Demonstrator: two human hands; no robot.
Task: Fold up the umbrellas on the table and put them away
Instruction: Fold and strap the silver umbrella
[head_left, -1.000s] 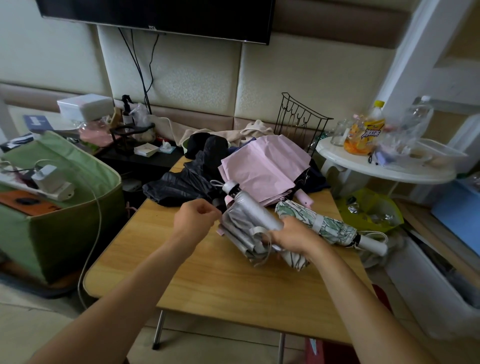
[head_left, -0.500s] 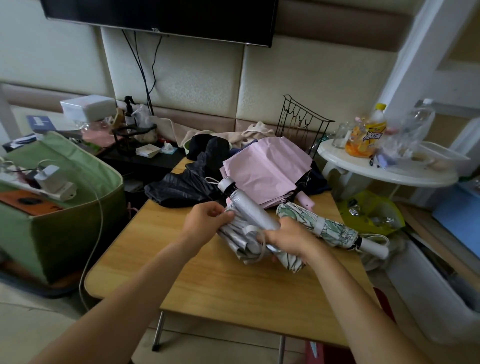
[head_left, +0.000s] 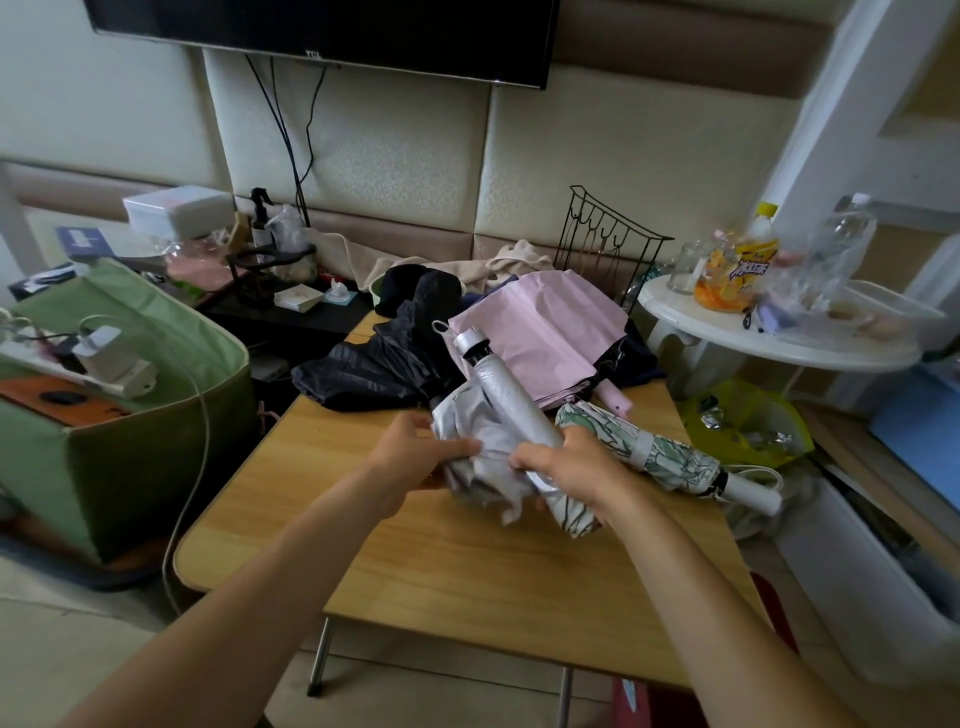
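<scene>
Both hands hold the silver umbrella (head_left: 506, 410) over the worktop (head_left: 467, 571). The left hand (head_left: 415, 452) grips its loose cloth. The right hand (head_left: 566, 465) wraps round its middle. The pink umbrella (head_left: 540, 327) lies behind.

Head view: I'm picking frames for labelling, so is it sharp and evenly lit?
Head view: centre sharp, hands and silver umbrella crisp; right edge smeared, bottles blurred; wide-angle bends walls and table; soft light, no glare.
</scene>
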